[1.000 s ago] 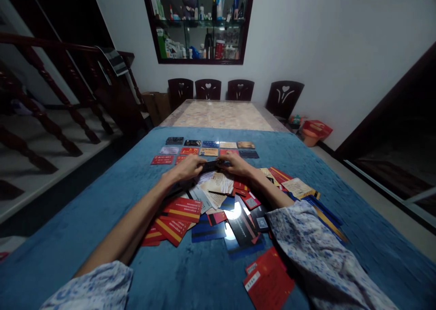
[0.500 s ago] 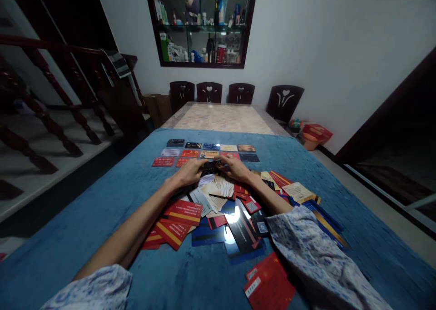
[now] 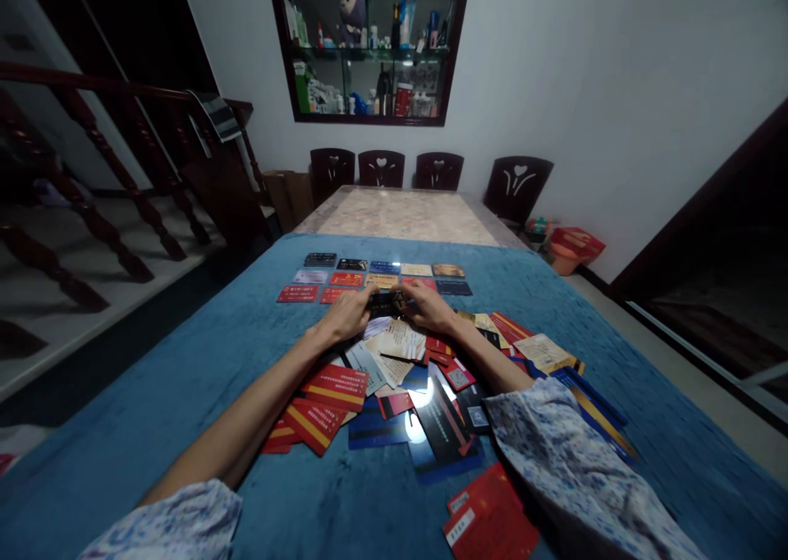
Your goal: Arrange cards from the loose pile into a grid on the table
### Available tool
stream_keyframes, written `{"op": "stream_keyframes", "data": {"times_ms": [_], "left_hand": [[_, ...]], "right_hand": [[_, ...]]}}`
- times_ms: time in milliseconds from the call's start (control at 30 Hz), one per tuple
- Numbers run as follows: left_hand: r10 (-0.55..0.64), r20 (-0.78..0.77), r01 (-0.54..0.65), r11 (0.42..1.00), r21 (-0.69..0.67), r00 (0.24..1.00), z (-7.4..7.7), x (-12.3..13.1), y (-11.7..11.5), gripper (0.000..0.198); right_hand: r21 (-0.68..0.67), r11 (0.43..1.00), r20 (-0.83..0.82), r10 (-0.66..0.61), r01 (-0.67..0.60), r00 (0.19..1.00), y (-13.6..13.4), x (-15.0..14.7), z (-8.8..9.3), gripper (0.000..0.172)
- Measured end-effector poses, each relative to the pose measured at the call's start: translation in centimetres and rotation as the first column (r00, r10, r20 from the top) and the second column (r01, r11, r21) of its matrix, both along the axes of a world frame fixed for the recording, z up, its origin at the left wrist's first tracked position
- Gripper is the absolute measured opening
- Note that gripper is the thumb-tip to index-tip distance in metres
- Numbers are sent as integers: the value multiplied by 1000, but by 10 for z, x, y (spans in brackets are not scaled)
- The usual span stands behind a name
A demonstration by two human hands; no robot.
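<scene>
My left hand (image 3: 345, 314) and my right hand (image 3: 429, 307) meet over a blue cloth (image 3: 185, 379), each with fingers closed on an end of a black card (image 3: 387, 302). Just beyond the card lie rows of cards (image 3: 378, 273) set out neatly, red, dark and tan. Under my forearms sprawls a loose heap of cards (image 3: 400, 387) in red, blue, black and cream.
More cards (image 3: 554, 359) lie to the right, and red ones (image 3: 489, 515) near the front edge. Past the cloth is a bare marble tabletop (image 3: 403, 213) with several dark chairs (image 3: 440, 170). A wooden stair railing (image 3: 123, 174) runs at left. A wall cabinet (image 3: 369, 47) holds bottles.
Both hands with the black card have stayed together near the laid-out rows; the card now shows more plainly between the fingers. The view has tilted slightly.
</scene>
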State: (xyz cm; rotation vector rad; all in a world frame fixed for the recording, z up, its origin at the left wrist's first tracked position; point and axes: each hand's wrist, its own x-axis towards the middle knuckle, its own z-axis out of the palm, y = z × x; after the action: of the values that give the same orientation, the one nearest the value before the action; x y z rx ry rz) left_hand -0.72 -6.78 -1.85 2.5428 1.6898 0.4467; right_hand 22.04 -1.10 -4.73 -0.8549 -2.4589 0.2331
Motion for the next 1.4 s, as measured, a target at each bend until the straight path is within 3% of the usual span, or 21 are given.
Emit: {"op": "stream_keyframes", "data": {"times_ms": [200,467,733,1067,1400], "left_hand": [[-25,45,24,1000,13,999,-5,0,2,50],[-40,144,39,999,12,989,-14,-2,10,56],[-54,189,58,998,-14,981,-14,-4,13,64],[11,57,-8,998,-56,998,-7,-6,10,63],[56,-119,-60,998,-31,991,15,-13,11,58]], "right_hand": [[23,999,60,38,-39,997,2,0,2,55],[89,996,111,-42,32,993,3,-4,3,60],[104,994,148,-56,40,987,6,-3,3,67],[94,987,270,-152,132,951,0,-8,15,67],[108,984,373,-170,139,912,8,-26,37,60]]}}
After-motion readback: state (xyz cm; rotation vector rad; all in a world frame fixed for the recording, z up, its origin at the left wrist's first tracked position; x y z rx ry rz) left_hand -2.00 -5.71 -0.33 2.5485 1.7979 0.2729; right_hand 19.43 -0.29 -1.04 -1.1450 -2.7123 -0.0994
